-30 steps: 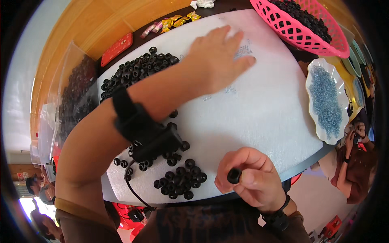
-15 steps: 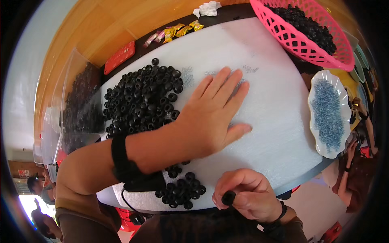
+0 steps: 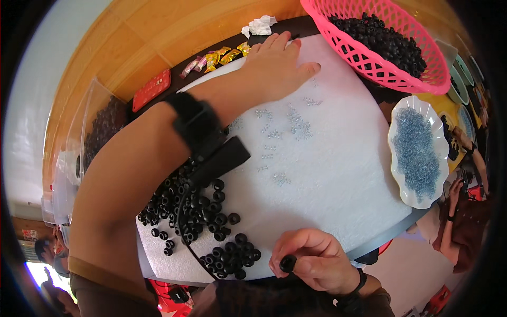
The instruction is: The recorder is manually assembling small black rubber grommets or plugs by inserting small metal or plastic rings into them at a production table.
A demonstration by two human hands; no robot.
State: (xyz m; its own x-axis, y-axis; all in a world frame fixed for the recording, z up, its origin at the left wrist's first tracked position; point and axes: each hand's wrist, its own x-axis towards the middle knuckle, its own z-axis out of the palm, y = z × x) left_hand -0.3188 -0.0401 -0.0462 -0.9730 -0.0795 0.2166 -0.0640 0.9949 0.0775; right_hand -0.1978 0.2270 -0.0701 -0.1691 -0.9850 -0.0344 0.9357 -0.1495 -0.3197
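My left hand [image 3: 279,70] lies palm down with spread fingers at the far edge of a white padded work surface [image 3: 338,174], near gold-wrapped sweets [image 3: 219,57]. Between thumb and fingers of my right hand [image 3: 323,263], at the near edge, is a small black ring-shaped piece [image 3: 288,263] with a hole. A large pile of similar black pieces [image 3: 198,208] spreads over the left side, partly hidden by my left arm. A smaller heap [image 3: 232,256] sits left of my right hand. Tiny pale-blue beads [image 3: 298,124] lie scattered in patches on the surface.
A pink lattice basket [image 3: 364,66] of black pieces stands at the far right, beyond a scalloped white dish [image 3: 395,153] of blue beads. On the left are a clear plastic container [image 3: 87,137] and a red flat case [image 3: 152,90]. Other people sit at right and lower left.
My left hand has slid from mid-surface to the far edge, uncovering more of the scattered beads. My right hand still holds the black piece, having shifted slightly left.
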